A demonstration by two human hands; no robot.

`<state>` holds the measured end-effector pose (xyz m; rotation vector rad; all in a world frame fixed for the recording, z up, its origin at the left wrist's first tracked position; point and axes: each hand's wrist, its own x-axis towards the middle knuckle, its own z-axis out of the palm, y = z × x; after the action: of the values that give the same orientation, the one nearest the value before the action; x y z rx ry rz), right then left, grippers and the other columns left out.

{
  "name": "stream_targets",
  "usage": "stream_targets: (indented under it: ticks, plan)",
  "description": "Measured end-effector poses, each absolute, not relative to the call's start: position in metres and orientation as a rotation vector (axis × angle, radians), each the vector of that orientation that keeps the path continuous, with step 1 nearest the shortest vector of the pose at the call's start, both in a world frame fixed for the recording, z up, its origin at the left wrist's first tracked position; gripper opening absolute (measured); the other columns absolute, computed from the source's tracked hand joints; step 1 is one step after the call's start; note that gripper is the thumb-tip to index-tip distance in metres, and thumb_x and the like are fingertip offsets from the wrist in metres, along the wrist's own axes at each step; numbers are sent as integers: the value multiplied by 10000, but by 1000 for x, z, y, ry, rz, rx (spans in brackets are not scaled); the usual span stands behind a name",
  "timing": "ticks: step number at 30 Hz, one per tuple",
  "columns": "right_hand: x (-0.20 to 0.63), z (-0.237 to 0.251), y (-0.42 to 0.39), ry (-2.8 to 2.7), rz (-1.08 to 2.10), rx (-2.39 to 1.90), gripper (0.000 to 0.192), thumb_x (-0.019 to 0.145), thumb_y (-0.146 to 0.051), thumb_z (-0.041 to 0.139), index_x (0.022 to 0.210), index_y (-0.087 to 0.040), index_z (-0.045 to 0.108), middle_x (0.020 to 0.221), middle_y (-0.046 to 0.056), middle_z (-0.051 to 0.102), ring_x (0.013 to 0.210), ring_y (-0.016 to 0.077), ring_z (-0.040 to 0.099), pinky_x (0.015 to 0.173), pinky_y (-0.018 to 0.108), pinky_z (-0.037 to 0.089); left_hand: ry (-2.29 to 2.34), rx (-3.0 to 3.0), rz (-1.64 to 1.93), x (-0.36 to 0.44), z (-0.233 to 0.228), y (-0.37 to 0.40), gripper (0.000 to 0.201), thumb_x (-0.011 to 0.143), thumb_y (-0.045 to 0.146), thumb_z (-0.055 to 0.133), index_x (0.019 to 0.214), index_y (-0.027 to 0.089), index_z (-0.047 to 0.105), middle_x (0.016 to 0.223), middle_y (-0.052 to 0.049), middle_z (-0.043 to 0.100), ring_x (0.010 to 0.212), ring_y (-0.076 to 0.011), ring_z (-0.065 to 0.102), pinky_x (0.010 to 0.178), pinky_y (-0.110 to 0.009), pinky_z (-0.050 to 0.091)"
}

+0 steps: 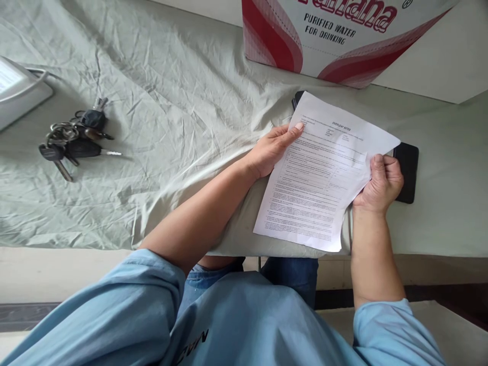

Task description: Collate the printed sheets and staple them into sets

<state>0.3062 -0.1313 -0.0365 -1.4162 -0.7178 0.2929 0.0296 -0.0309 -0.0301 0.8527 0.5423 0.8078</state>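
Observation:
Between my hands is a printed sheet of paper (pixel 312 178), headed "Overleaf Notes" and covered with small text. My left hand (pixel 276 147) grips its left edge, thumb on top and the other fingers mostly hidden beneath. At the right edge, my right hand (pixel 383 180) pinches the paper with its fingers curled in. The sheet is tilted and slightly bent near the right thumb. Partly behind my right hand lies a flat black object (pixel 409 173), perhaps a phone. Another dark object (pixel 298 97) peeks out behind the sheet's top left corner.
A pale green cloth (pixel 133 61) with many wrinkles covers the table. On the left lies a bunch of keys (pixel 78 137), near a white device with a cable (pixel 23 91). A red and white water carton (pixel 324 46) stands at the back. The table's front edge runs just before my body.

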Motion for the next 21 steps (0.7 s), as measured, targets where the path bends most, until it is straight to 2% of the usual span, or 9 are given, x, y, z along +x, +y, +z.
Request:
stream_targets:
  ticks: [6,10,15,21]
  plan:
    - [306,-36,-131,-711,285,-1450,422,785,-585,987,807,-260,718,778,-45,617,812,153,540,809,350,517,522,868,793,29,-32,-29,574,1083,773,915,1296,239,900,1247,-127,978,1488,-474,886,1324,-655,707]
    - [307,-36,-130,-713,268,-1465,438,777,-607,990,797,-268,712,779,-45,631,810,157,545,801,349,522,511,877,791,29,-32,-29,584,1055,788,938,1284,251,910,1266,-127,983,1454,-459,903,1298,-638,725]
    - [307,-36,-130,-720,265,-1452,429,774,-592,989,788,-264,713,775,-46,621,809,155,538,805,344,514,552,870,799,29,-29,-31,577,1087,787,911,1312,256,907,1191,-104,981,1428,-449,920,1265,-615,744]
    - [308,-34,-130,-706,259,-1469,390,771,-570,958,798,-267,715,775,-46,620,817,161,539,836,360,513,538,865,797,28,-23,-32,539,1053,755,963,1224,246,917,1197,-124,985,1424,-453,921,1276,-621,744]
